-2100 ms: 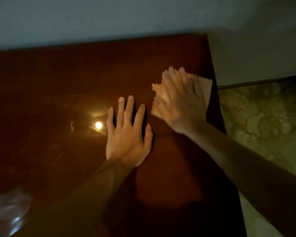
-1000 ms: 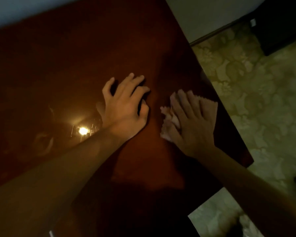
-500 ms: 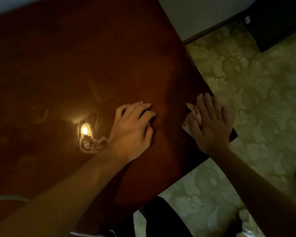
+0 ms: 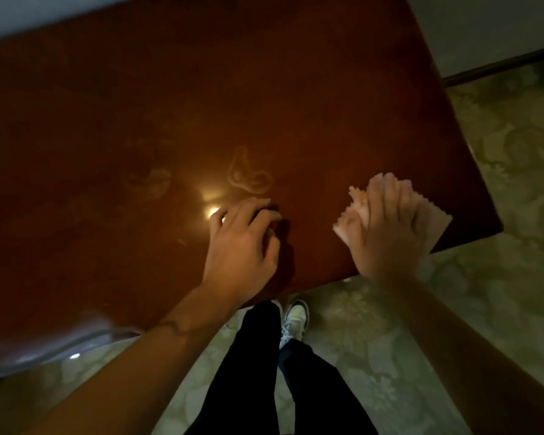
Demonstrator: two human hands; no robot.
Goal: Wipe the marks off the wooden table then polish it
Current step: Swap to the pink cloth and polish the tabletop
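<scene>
Partly hidden cloth (image 4: pixel 434 219) under right hand (image 4: pixel 387 233), faint marks (image 4: pixel 248 177)

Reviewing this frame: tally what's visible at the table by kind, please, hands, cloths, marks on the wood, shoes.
Hands: 2, left hand, right hand
Cloths: 1, pink cloth
Looping marks on the wooden table: 1 clear; fainter smudges uncertain
Shoes: 1 white shoe
Total: 5

We note pale green floral-patterned floor (image 4: pixel 500 158), dark skirting board (image 4: pixel 500 65), black trouser legs (image 4: pixel 258 372), one white shoe (image 4: pixel 294 320).
</scene>
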